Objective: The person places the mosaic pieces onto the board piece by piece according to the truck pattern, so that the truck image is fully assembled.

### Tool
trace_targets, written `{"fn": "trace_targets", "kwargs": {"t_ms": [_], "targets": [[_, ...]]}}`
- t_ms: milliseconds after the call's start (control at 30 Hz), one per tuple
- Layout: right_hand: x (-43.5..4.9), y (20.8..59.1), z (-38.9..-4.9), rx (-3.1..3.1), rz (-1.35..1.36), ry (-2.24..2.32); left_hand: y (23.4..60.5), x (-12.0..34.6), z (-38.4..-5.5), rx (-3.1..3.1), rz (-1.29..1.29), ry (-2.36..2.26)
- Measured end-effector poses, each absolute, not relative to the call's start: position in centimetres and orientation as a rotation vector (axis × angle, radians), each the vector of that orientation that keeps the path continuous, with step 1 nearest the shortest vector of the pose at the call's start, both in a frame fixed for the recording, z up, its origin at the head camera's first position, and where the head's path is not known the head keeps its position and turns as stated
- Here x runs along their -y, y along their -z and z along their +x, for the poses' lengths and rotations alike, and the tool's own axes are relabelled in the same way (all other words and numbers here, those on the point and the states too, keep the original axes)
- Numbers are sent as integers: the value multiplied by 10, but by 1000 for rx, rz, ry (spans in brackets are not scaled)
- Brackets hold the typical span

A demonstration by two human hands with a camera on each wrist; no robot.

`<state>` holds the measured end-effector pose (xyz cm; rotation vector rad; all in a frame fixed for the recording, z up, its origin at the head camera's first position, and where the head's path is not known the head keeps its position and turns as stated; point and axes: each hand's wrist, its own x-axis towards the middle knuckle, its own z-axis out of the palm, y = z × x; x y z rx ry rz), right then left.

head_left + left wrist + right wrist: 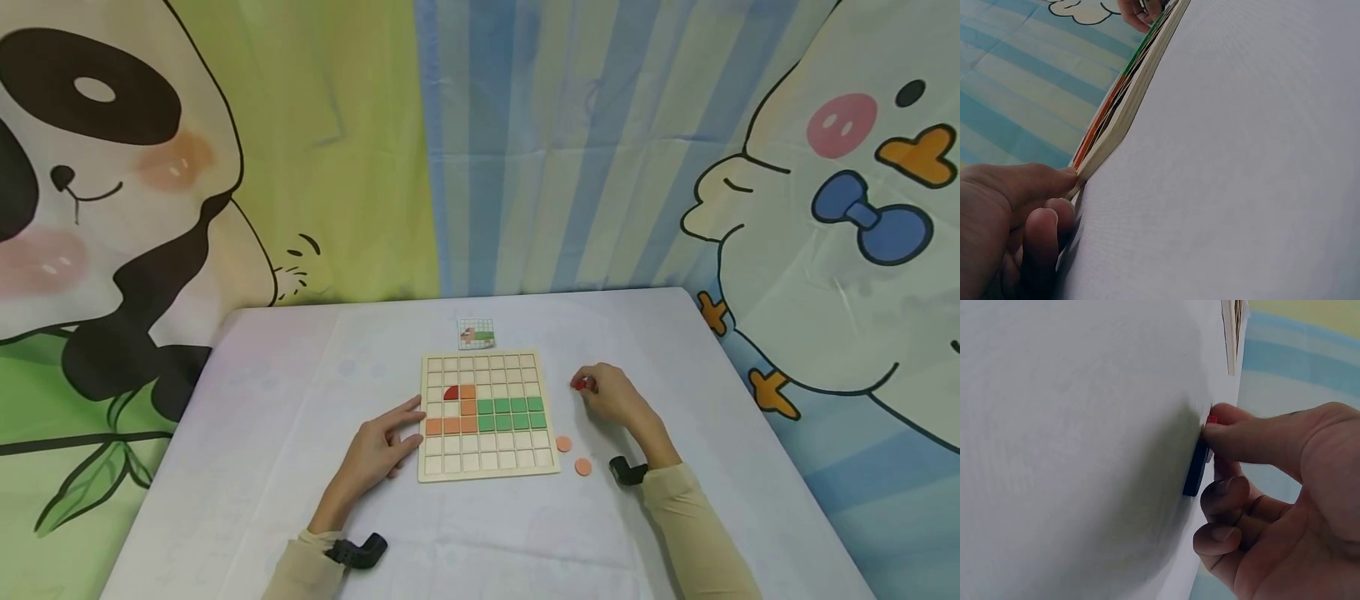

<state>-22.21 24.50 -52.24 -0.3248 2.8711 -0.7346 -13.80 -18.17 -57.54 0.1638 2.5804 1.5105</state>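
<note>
Along the left edge of a wooden grid board [489, 477], my left hand [373, 450] rests with thumb and forefinger stretched to the rim. Its thumb [1041, 182] touches the board's side in the left wrist view. Green squares [510, 414], orange squares [468, 408] and a red rounded piece [452, 393] fill some cells. Right of the board, my right hand [617, 396] pinches a small red piece [1212, 419] between thumb and forefinger, low over the table. A dark blue block [1195, 469] shows just below those fingertips in the right wrist view; the hand hides it from the head view.
Two orange round pieces [582, 467] lie on the white table [225, 467] by the board's lower right. A small picture card [476, 333] sits behind the board. Cartoon-printed curtains [525, 150] hang beyond the table's back edge.
</note>
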Motion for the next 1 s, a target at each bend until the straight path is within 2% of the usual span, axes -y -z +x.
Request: {"fn": "trace_targets", "kwargs": {"t_ms": [167,500,833,1000], "targets": [[-247,522,-220,-2903,-287,734,574,182,-138,-2586,160,-1507],[-245,523,-222,-2930,-29,642,576,181,-138,-2576,161,-1524],[-243,521,-222,-2899,-128,705,575,181,-138,-2577,168,-1527],[-245,520,-218,-2900,-27,698,575,181,-138,-2585,160,-1519]]}}
